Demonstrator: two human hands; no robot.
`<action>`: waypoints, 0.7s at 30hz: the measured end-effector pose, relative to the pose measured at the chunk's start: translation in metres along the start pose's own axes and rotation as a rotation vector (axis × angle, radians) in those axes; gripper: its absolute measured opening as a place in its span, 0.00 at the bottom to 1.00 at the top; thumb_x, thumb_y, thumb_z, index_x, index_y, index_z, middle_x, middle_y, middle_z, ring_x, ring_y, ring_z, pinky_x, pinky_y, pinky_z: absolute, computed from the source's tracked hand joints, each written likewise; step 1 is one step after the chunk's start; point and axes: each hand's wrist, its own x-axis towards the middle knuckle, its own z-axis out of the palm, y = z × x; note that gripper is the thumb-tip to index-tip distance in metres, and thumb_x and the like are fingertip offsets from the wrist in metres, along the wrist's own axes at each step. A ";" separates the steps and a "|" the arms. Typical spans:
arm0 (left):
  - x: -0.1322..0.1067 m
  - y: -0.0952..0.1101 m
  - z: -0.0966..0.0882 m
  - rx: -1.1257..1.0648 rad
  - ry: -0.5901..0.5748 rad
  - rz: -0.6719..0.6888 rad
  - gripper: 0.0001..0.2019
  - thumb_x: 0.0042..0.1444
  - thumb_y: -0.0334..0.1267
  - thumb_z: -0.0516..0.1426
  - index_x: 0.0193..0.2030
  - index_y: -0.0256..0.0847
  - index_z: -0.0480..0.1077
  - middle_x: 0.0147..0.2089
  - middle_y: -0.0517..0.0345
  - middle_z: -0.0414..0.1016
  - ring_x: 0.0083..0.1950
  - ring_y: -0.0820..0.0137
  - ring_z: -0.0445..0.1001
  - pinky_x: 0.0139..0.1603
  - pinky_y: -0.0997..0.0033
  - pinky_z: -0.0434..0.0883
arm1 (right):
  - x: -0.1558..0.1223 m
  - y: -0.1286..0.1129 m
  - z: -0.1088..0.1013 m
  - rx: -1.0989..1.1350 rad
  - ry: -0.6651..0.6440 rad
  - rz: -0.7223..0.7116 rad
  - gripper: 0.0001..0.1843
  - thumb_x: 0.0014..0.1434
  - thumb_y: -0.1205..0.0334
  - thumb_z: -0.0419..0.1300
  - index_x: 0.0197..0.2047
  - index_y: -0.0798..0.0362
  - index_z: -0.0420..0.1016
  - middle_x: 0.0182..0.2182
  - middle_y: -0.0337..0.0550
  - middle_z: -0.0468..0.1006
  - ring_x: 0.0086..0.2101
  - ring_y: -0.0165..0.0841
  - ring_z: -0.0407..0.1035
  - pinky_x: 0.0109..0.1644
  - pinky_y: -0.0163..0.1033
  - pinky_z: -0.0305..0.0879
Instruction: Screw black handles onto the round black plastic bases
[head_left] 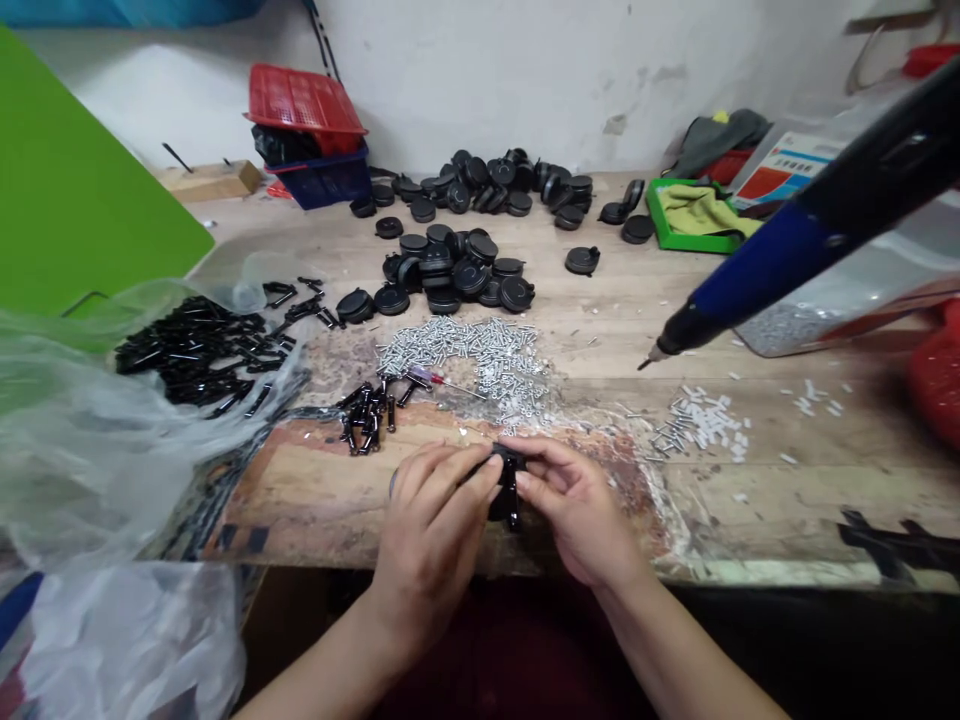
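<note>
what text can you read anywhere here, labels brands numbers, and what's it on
Printed carton behind the green tray: lines of characters, too blurred to read.
Electric screwdriver: no readable text.
Black plastic part between the left hand and right hand: no readable text.
No other readable text shows.

Two hands (435, 530), one electric screwdriver (795, 250), one red basket (304, 98).
</note>
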 end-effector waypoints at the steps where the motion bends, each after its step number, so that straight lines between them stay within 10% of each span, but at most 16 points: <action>1: -0.001 -0.001 -0.001 -0.006 -0.026 -0.008 0.21 0.55 0.22 0.55 0.55 0.42 0.66 0.52 0.49 0.74 0.53 0.62 0.69 0.56 0.54 0.65 | 0.001 0.002 -0.001 -0.003 0.004 -0.004 0.15 0.48 0.66 0.66 0.41 0.45 0.78 0.39 0.39 0.80 0.41 0.30 0.73 0.48 0.37 0.69; 9: -0.012 -0.006 0.002 -0.054 -0.240 -0.064 0.44 0.49 0.53 0.61 0.67 0.37 0.45 0.66 0.37 0.54 0.66 0.52 0.53 0.63 0.49 0.59 | 0.002 0.007 0.011 0.042 0.035 0.023 0.16 0.48 0.62 0.67 0.42 0.48 0.75 0.44 0.42 0.79 0.44 0.33 0.73 0.51 0.39 0.68; 14: -0.017 -0.014 0.006 -0.001 -0.053 -0.165 0.30 0.58 0.31 0.54 0.66 0.43 0.48 0.60 0.42 0.59 0.62 0.59 0.60 0.61 0.55 0.63 | 0.005 0.007 0.035 -0.012 -0.032 0.049 0.15 0.49 0.60 0.67 0.41 0.49 0.72 0.35 0.39 0.79 0.38 0.31 0.74 0.44 0.36 0.70; 21: -0.015 -0.040 -0.019 -0.512 0.130 -0.556 0.22 0.53 0.34 0.60 0.55 0.44 0.63 0.54 0.50 0.66 0.56 0.63 0.67 0.56 0.60 0.66 | 0.025 -0.011 0.061 -0.457 -0.266 -0.057 0.11 0.55 0.54 0.60 0.40 0.50 0.71 0.33 0.40 0.76 0.33 0.31 0.71 0.37 0.36 0.67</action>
